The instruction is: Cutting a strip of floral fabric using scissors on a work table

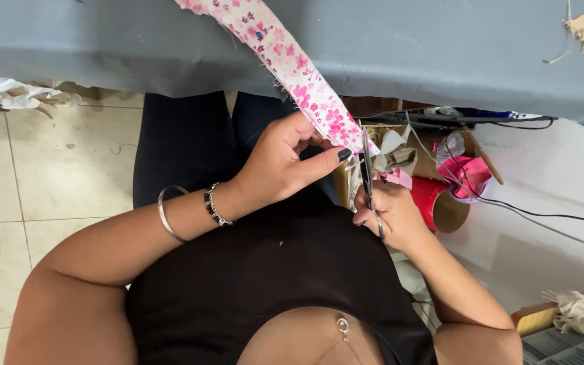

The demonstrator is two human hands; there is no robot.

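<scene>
So we're looking straight down here, and the biggest thing in view is the grey cloth-covered table [407,47] across the top, with a long strip of pink floral fabric [285,54] hanging off its edge down toward our lap. The lower end of that strip is where everything happens.

Our left hand [278,165] has the end of the strip pinched between thumb and curled fingers, holding it taut. Our right hand [390,216] is wrapped tight around the handles of the scissors [368,179], blades pointing up right at the fabric's end. Looks to us like we're at the trimming step, snipping the end of the strip or a loose thread off it. The next move probably calls for keeping the left pinch firm and the blades lined up just past the thumb, so the nail stays out of the way.

Hard to tell stuff: we can't make out if the blades are apart or together, they read as one thin line. The exact cut spot is tucked behind the thumb. The clutter to the right is a jumble too, with a red cylinder [434,203], some pink bits and a black cable [549,220] running off frame.
</scene>
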